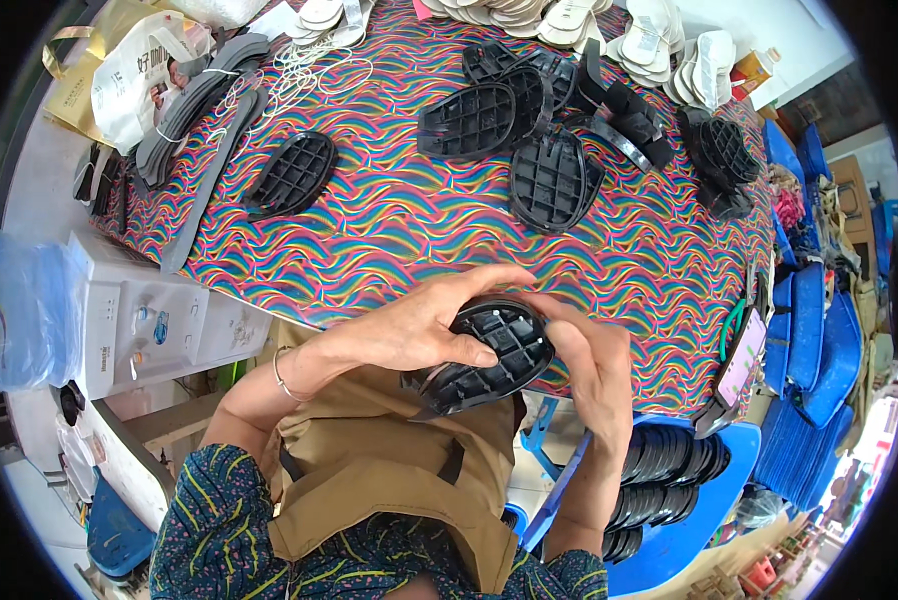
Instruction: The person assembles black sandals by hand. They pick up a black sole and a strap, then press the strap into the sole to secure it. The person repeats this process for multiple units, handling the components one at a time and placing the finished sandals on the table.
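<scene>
Left hand: the left hand (409, 325) wraps over the top of a black oval moulded plastic sole piece with a waffle-grid face (494, 355), thumb pressed on the grid, fingers curled along the far edge.
Right hand: the right hand (594, 365) closes on the piece's right end, fingertips pinching the rim.
Held piece, place: in the air just off the near edge of the round table covered in wavy multicoloured cloth (399, 230), above the tan apron (389, 470). It looks like more than one piece stacked; I cannot tell how many.
Risk, slip: the grip is on smooth rims only, so a twist between the hands could let a lower piece slide out and drop to the floor past the apron.
Risk, mix-up: loose pieces lie close together at the far right edge, so a returned one could be lost among them.
Count, black grid pieces on table: one alone at the left (291, 172); roughly six to eight overlapping at the far right (549, 180), exact number unclear.
Count, pale insoles (659, 45): a heap at the far edge, too many to count.
Count, dark flat strips (194, 105): one bundle at the far left edge.
Count, black pieces in blue chair (664, 470): a long stacked row, uncountable.
</scene>
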`<state>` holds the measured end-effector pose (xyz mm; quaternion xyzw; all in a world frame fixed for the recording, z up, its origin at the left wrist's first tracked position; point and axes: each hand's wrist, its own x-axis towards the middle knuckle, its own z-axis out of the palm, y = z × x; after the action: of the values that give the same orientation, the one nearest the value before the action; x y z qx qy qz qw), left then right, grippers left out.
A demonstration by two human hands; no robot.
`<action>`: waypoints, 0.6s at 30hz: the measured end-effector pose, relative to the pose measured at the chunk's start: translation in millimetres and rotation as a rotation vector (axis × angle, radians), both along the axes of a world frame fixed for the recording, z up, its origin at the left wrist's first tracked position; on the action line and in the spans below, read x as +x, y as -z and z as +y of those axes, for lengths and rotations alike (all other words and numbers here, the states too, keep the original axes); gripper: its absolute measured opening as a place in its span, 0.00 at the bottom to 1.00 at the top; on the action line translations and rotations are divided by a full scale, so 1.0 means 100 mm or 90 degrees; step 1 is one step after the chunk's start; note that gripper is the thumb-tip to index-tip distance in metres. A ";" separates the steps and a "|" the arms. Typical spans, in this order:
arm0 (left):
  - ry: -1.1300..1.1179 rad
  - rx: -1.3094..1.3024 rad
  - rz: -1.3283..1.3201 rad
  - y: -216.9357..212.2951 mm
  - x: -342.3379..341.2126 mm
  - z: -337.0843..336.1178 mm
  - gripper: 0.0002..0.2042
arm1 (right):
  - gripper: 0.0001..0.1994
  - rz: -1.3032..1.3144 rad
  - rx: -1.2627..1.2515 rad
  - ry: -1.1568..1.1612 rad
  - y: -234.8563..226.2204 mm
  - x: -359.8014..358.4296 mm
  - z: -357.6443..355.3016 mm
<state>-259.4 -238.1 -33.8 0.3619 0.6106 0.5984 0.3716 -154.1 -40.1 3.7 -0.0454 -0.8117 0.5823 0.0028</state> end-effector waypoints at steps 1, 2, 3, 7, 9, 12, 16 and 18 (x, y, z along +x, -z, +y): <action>0.006 -0.006 -0.020 -0.01 0.00 0.00 0.40 | 0.12 0.022 0.043 -0.029 0.01 -0.05 0.02; 0.011 -0.012 -0.040 -0.03 -0.02 0.00 0.40 | 0.12 0.045 0.086 -0.059 0.05 -0.08 0.05; 0.016 -0.017 -0.060 -0.06 -0.04 -0.01 0.40 | 0.11 0.067 0.129 -0.089 0.09 -0.10 0.06; 0.012 -0.062 -0.161 -0.15 -0.09 -0.03 0.37 | 0.08 0.220 0.438 -0.071 0.33 -0.07 -0.07; -0.023 -0.059 -0.177 -0.12 -0.04 -0.01 0.37 | 0.10 0.264 0.377 -0.035 0.46 -0.06 -0.09; -0.044 -0.048 -0.155 -0.09 -0.05 -0.03 0.36 | 0.12 0.226 0.208 0.002 0.52 -0.02 -0.08; -0.075 -0.023 -0.137 -0.08 -0.07 0.00 0.35 | 0.12 0.213 0.232 0.043 0.51 0.02 -0.14; -0.095 -0.008 -0.137 -0.09 -0.03 0.03 0.35 | 0.13 0.255 0.385 0.083 0.58 0.03 -0.21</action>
<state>-262.4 -234.9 -25.2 0.2471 0.5960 0.6559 0.3918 -150.8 -61.0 -54.7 0.0207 -0.9259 0.3120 0.2121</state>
